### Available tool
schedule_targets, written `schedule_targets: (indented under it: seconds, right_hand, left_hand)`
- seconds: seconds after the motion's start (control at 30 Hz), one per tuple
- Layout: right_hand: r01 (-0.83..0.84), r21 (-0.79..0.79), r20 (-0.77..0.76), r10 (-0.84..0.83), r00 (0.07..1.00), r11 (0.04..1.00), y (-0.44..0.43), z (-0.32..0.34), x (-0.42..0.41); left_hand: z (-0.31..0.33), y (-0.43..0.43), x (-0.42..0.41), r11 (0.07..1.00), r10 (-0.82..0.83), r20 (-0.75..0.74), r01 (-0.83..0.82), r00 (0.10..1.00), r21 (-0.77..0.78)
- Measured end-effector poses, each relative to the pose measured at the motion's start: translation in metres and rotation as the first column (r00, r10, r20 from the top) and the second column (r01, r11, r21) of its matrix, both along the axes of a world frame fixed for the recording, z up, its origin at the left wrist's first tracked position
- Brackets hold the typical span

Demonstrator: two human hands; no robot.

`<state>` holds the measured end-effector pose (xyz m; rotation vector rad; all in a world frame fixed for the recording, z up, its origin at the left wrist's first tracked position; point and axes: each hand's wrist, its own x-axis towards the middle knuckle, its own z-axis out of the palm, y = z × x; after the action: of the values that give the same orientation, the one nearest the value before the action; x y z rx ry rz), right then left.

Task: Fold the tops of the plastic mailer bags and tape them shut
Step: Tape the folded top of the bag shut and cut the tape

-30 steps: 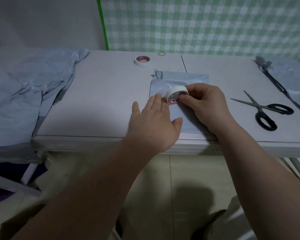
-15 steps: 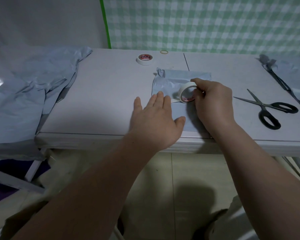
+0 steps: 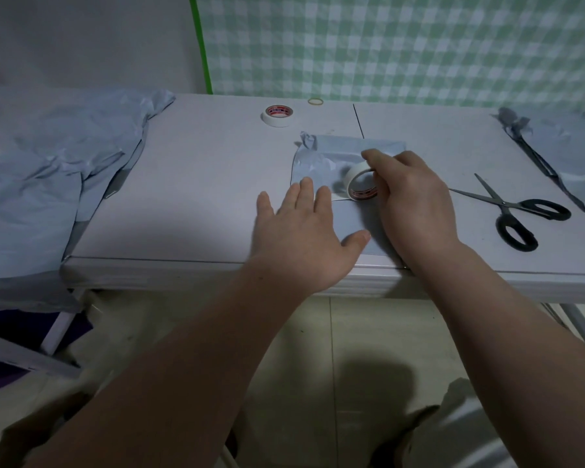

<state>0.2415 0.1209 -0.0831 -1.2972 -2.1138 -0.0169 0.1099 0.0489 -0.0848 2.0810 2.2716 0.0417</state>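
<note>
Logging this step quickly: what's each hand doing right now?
Left hand: open, fingers flat on the mailer bag.
Right hand: grips the tape roll over the bag.

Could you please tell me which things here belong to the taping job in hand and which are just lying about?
In use: mailer bag, pressed by the left hand; tape roll, gripped by the right hand.

Lying about: spare tape roll, rubber band and scissors, all untouched; left bag heap and right bag heap, probably waiting or done.
</note>
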Motion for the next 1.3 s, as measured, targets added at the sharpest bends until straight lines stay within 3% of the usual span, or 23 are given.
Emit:
schedule_targets:
  seconds: [0.6, 0.67, 1.03, 1.13, 1.3]
  right_hand:
    - [-0.067, -0.016, 0.074, 0.068, 0.995, 0.998, 0.001, -0.002, 0.001]
    - [-0.061, 0.036, 0.091, 0.057, 0.994, 0.998, 0.002, -0.002, 0.001]
    - [-0.018, 0.093, 0.138, 0.005, 0.99, 0.995, 0.001, -0.003, -0.002]
    - [-0.03, 0.097, 0.126, 0.018, 0.992, 0.995, 0.002, -0.004, -0.002]
    - [-0.045, 0.09, 0.098, 0.036, 0.994, 0.995, 0.001, -0.005, 0.0]
  left_hand:
    - [0.003, 0.001, 0.005, 0.999, -0.002, -0.035, 0.001, 0.999, -0.036]
    - [0.003, 0.001, 0.004, 1.0, 0.01, -0.015, -0.01, 1.0, -0.03]
    - [0.01, -0.01, -0.015, 0.967, 0.251, -0.095, -0.245, 0.963, 0.075]
    - [0.013, -0.006, 0.0, 0.982, 0.138, -0.029, -0.133, 0.99, 0.131]
    - [0.005, 0.004, 0.02, 0.997, -0.027, 0.048, 0.024, 0.998, 0.075]
